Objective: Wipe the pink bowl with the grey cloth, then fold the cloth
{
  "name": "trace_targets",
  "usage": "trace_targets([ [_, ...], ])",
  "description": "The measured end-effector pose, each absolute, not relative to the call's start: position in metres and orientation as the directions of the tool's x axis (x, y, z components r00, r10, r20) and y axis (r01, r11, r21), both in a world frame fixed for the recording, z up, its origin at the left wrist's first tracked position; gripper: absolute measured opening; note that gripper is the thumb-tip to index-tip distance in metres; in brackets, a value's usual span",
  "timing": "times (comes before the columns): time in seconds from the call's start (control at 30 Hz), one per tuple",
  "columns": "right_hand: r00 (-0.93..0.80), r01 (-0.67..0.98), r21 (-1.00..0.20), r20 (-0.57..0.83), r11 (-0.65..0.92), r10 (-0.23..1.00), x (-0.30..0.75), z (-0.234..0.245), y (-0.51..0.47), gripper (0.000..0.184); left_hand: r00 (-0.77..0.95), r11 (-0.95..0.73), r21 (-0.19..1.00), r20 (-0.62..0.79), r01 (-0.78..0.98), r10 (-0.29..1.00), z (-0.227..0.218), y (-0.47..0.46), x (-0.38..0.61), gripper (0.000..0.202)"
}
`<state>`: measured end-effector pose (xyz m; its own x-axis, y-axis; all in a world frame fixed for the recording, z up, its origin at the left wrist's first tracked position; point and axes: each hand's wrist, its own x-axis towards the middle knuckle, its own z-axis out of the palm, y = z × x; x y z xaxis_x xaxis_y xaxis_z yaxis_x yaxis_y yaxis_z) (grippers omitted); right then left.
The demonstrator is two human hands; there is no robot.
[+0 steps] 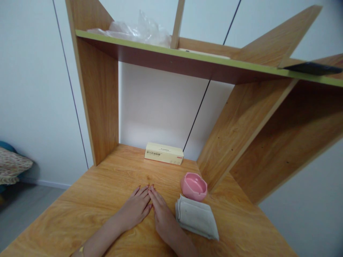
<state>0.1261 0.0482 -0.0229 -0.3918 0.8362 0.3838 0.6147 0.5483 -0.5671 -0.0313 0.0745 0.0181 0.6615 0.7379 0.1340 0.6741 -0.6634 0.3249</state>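
My left hand lies flat on the wooden desk, its fingers stretched forward and a little apart. Beside it, my right hand rests on the desk with straight fingers, its fingertips meeting those of the left. Neither hand holds anything. Just right of my right hand is a folded grey cloth. Behind the cloth stands a pink faceted ashtray with notches in its rim. Farther back, a pale yellow cling film box with printed lettering lies lengthwise near the desk's back edge.
Upright wooden panels, left and right, carry a shelf above the desk. On it lie a crumpled clear plastic bag and a dark flat object. Patterned fabric shows at the far left.
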Motion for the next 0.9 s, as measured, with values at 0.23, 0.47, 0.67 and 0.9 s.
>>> trace_targets([
  [0.23,-0.393,0.612,-0.567,0.387,0.551,0.834,0.1251,-0.0211,0.0472,0.062,0.66,-0.658,0.321,0.12,0.681,0.741,0.0211,0.0738,-0.0304,0.043],
  [0.47,-0.392,0.62,-0.565,0.379,0.544,0.839,0.1258,-0.0214,0.0466,0.062,0.656,-0.653,0.329,0.12,0.682,0.745,0.0204,0.0742,-0.0306,0.043],
  [0.67,-0.393,0.622,-0.553,0.391,0.554,0.832,0.1255,-0.024,0.0484,0.061,0.656,-0.653,0.334,0.12,0.68,0.745,0.0215,0.0737,-0.0302,0.043],
  [0.9,-0.396,0.615,-0.56,0.39,0.555,0.831,0.126,-0.0238,0.0473,0.062,0.662,-0.656,0.315,0.106,0.686,0.742,0.0233,0.0732,-0.0311,0.043],
])
